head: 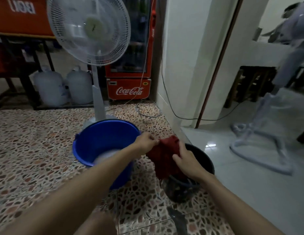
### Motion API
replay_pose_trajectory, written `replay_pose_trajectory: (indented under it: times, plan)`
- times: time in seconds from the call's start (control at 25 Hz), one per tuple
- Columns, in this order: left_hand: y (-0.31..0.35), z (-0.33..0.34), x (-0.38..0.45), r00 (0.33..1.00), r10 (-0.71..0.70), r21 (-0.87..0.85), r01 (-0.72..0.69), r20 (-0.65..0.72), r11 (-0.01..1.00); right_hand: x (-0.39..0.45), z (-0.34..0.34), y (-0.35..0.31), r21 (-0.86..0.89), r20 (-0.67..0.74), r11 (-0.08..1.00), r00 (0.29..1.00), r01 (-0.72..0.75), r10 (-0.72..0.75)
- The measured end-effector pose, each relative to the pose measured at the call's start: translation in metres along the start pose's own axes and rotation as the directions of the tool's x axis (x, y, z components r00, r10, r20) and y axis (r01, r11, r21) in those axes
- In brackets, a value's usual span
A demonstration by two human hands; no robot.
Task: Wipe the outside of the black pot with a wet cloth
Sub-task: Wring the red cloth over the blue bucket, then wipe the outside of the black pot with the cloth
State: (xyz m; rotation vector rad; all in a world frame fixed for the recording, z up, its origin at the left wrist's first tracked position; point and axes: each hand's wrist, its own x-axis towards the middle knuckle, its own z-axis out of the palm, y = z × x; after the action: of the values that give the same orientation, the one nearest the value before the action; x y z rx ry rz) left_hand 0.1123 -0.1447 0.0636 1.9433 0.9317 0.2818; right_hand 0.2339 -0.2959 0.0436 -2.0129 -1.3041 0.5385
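The black pot (201, 160) sits on the pebble-pattern floor (37, 150), just to the right of the blue bucket (100, 141) and almost touching it. Only part of the pot shows, because a red cloth (164, 155) and one hand are in front of it. The picture is a bit blurry, so small things on the pot are hard to see.

The red cloth hangs in the air over the left side of the pot, between the pot and the bucket. Its bottom edge is ragged and hangs down toward the pot.

The left hand (146, 140) is over the right rim of the bucket. Its fingers are curled and pinch the top left corner of the cloth. The right hand (187, 160) is over the pot. Its fingers are bent around the right edge of the cloth and hold it.

The bucket has something pale at the bottom. Right behind the bucket stands a white fan (90, 29) on a tall pole. Behind the fan, to its right, is a red drink fridge (131, 89) with white letters. To the left of the fan, two big clear water jugs (63, 85) stand on the floor. Far to the right of the bucket, on shiny pale tiles, is another stand (259, 150), which is blurry.
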Motion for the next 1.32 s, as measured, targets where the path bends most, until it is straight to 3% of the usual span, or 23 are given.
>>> replay_pose_trajectory:
  times: [0.2,0.32,0.44,0.52,0.56,0.64,0.72,0.76,0.84,0.96,1.08,1.16,1.24,1.32]
  plan:
    - [-0.002,0.078,0.056,0.994,-0.099,-0.28,0.108,0.047,0.954,0.005,0.007,0.063,0.187,0.055,0.966,0.984,-0.18,0.172]
    - [-0.009,0.105,0.079,0.967,-0.143,-0.446,0.225,0.209,0.866,0.012,0.018,0.099,0.191,-0.088,0.953,0.963,-0.234,0.254]
    - [-0.039,0.13,0.101,0.946,-0.076,-0.328,0.184,0.316,0.927,0.024,0.023,0.137,0.199,-0.21,0.927,0.91,-0.319,0.358]
    - [-0.066,0.146,0.105,0.924,0.024,0.052,-0.048,0.381,0.997,0.028,0.025,0.163,0.221,-0.258,0.906,0.874,-0.361,0.411]
    - [-0.081,0.156,0.107,0.887,0.067,0.257,-0.204,0.457,0.945,0.029,0.027,0.176,0.222,-0.283,0.904,0.863,-0.367,0.419]
    - [-0.105,0.17,0.107,0.769,0.105,0.524,-0.522,0.631,0.674,0.029,0.03,0.192,0.227,-0.318,0.9,0.845,-0.373,0.43]
    - [-0.121,0.178,0.11,0.672,0.148,0.582,-0.714,0.726,0.389,0.03,0.033,0.204,0.249,-0.325,0.895,0.839,-0.369,0.436]
    - [-0.127,0.182,0.115,0.652,0.209,0.586,-0.752,0.729,0.302,0.031,0.033,0.208,0.253,-0.33,0.897,0.839,-0.364,0.433]
    - [-0.128,0.181,0.123,0.624,0.368,0.573,-0.781,0.69,0.249,0.035,0.032,0.21,0.297,-0.375,0.902,0.83,-0.314,0.413]
    - [-0.125,0.18,0.129,0.579,0.595,0.552,-0.794,0.557,0.255,0.045,0.021,0.201,0.412,-0.476,0.889,0.785,-0.2,0.398]
    - [-0.115,0.18,0.137,0.658,0.681,0.523,-0.723,0.322,0.451,0.055,0.004,0.191,0.495,-0.591,0.866,0.702,-0.074,0.397]
    - [-0.112,0.178,0.139,0.753,0.643,0.405,-0.636,0.141,0.656,0.064,-0.002,0.19,0.535,-0.62,0.845,0.671,-0.017,0.407]
    - [-0.118,0.174,0.138,0.845,0.532,0.177,-0.517,-0.054,0.838,0.07,0.0,0.192,0.564,-0.611,0.826,0.673,0.002,0.416]
    - [-0.127,0.176,0.129,0.926,0.349,-0.064,-0.36,-0.141,0.931,0.076,0.014,0.197,0.573,-0.573,0.82,0.709,-0.012,0.411]
